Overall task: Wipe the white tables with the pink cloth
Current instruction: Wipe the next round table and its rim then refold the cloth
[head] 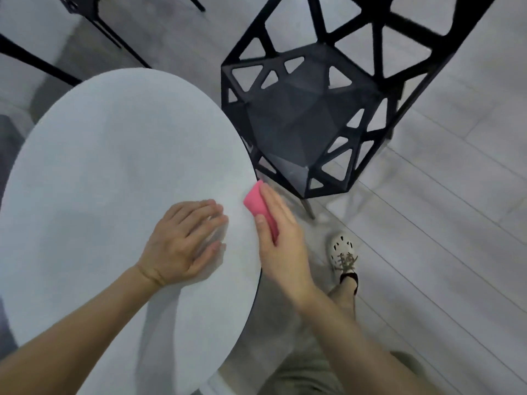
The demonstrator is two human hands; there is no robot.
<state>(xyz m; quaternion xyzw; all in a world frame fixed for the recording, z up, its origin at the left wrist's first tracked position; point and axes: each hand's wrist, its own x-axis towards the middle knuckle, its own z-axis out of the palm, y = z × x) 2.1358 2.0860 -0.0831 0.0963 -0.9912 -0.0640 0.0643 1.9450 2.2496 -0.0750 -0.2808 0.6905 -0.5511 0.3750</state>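
Pink on pale white: a folded pink cloth (pixel 258 205) sits at the right-hand rim of a round white table (pixel 114 166), held there between the thumb and long fingers of the person's right hand (pixel 281 240). The left hand (pixel 182 240) lies flat on the tabletop just beside it, fingers straight and close together, apparently bracing the table. A black chair (pixel 302 129) with a faceted, cut-out frame stands close against the same side of the table. Below, a foot in a white perforated shoe (pixel 342 252) is planted on the plank floor (pixel 442 223). The step in hand looks to be wiping the table's edge rather than its top. The next move likely calls for drawing the cloth along the curve of the rim under steady pressure, without knocking the chair, which leaves little room there.
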